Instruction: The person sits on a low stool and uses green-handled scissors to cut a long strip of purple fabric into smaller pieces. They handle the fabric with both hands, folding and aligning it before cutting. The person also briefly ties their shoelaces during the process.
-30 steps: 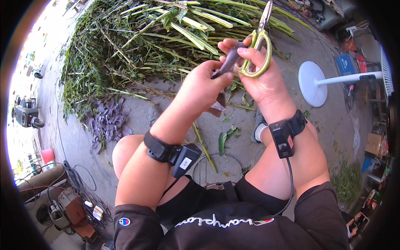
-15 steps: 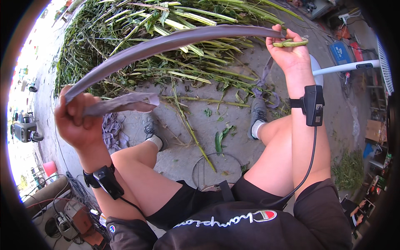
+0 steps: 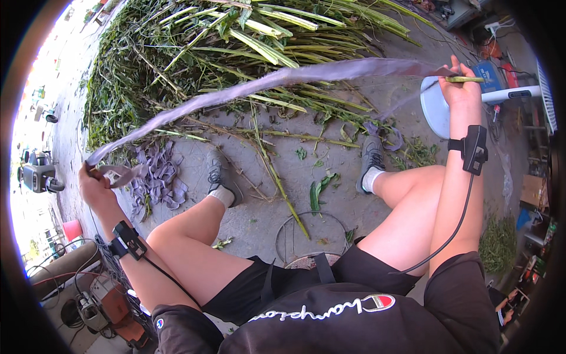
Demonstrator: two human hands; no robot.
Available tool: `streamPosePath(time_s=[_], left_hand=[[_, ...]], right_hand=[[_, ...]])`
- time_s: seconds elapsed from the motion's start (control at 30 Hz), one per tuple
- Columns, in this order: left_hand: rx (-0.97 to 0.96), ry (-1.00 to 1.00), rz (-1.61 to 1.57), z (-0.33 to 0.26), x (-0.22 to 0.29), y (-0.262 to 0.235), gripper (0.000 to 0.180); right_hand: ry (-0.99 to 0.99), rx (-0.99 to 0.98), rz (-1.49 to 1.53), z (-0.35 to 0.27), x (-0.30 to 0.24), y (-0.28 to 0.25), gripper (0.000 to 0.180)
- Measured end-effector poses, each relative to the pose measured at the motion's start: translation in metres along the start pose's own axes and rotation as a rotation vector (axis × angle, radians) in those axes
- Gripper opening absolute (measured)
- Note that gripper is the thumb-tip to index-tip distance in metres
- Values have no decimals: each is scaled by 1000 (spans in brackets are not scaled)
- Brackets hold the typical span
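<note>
A long greyish-purple cloth strip (image 3: 283, 75) spans the view between my two hands, bowed slightly upward and a little blurred. Closed fingers of my left hand (image 3: 99, 189) grip its left end, and a short tail of it hangs past them. At the upper right, my right hand (image 3: 463, 94) is closed around the other end. A short green stalk piece (image 3: 466, 79) also lies in that hand, across the fingers. Behind the strip spreads a large pile of cut leafy green stalks (image 3: 236, 50).
Loose purple strips (image 3: 158, 180) lie heaped by my left shoe (image 3: 221, 177). Another strip (image 3: 392, 138) lies beside my right shoe (image 3: 372, 162). One long stalk (image 3: 271, 171) rests on the floor between my feet. A white fan (image 3: 436, 109) stands at right, near my right hand.
My hands have moved farther apart, the right one rightward and down, the left one down. The strip between them now spans a longer stretch. Both hands keep their hold.
</note>
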State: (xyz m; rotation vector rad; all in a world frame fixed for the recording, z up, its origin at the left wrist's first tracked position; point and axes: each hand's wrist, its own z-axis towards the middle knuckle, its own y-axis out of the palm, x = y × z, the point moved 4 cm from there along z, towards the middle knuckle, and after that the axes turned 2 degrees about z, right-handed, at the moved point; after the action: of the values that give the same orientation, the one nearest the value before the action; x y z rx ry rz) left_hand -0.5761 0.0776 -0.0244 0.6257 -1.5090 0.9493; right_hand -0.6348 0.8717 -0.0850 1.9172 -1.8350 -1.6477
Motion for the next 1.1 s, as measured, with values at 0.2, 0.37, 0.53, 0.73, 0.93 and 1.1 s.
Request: streamPosePath(time_s=[0.2,0.37,0.53,0.73,0.93,1.1], left_hand=[[-320,391,428,-43,10,43,40],[-1099,56,217,-210,36,138,28],[-1353,-253,-48,-299,20,178,24],[-1255,173,233,-280,30,200,18],[-1456,3,227,-274,44,198,13],[-1541,10,-67,-275,58,179,16]], right_hand=[[222,-585,-104,-108,84,59,12],[260,-961,-267,-219,157,87,25],[357,-996,-284,-265,187,88,25],[577,-832,-77,-228,192,92,21],[718,-634,-32,-219,189,83,22],[710,-357,56,-169,188,74,21]])
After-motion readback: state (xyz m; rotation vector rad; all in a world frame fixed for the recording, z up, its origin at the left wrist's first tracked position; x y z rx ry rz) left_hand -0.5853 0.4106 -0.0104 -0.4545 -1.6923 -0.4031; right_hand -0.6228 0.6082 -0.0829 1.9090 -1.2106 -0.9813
